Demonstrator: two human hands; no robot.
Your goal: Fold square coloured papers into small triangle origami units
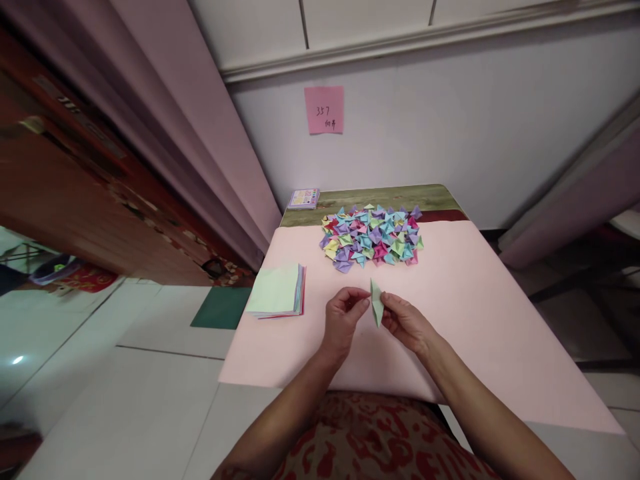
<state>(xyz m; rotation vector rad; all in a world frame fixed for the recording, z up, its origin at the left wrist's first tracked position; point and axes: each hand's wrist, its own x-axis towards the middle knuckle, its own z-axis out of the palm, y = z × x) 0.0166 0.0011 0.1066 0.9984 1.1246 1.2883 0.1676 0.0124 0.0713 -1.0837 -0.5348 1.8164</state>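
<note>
A pale green folded paper piece (377, 307) is held up over the pink-covered table (480, 333), narrow and pointed at top and bottom. My right hand (407, 323) grips its right side between thumb and fingers. From the left, my left hand (345, 317) pinches at its edge with thumb and forefinger. Just beyond the hands lies a heap of small folded paper shapes (373, 237) in purple, blue, green, yellow and pink. To the left of my left hand sits a stack of square paper sheets (275, 290), pale green on top and other colours below.
A small stack of printed packets (304, 199) rests at the table's far left corner. On the wall (425, 133) behind hangs a pink handwritten note (325, 110). Curtains (235, 127) flank the table, and a reddish wooden door (100, 173) stands at the left.
</note>
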